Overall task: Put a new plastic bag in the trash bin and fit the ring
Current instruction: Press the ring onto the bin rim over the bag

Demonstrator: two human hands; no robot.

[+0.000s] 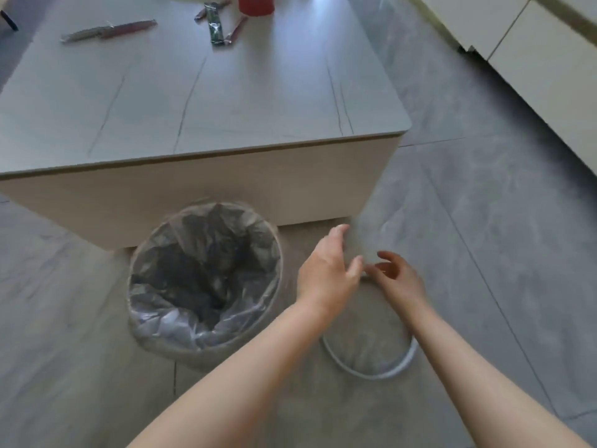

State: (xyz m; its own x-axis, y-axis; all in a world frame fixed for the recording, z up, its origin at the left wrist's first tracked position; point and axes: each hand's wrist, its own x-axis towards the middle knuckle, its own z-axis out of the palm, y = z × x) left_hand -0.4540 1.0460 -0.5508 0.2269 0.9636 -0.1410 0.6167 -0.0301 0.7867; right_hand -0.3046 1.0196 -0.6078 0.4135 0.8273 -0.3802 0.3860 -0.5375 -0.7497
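Note:
A round trash bin (142,331) stands on the floor against the low table, lined with a clear plastic bag (168,321) whose edge folds loosely over the rim. To its right a white ring (374,374) lies flat on the floor, its far half hidden by my arms. Both hands hover over the ring's far edge. My left hand (326,273) is spread, palm down, holding nothing. My right hand (399,276) has its fingers curled and apart, the thumb tip at the ring's edge, not closed on it.
A low grey-topped table (226,101) with a beige side stands right behind the bin. On its far end lie several wrapped snack sticks (109,30) and a red container (256,4). A cream cabinet (549,59) runs along the right. Grey floor tiles surround the ring.

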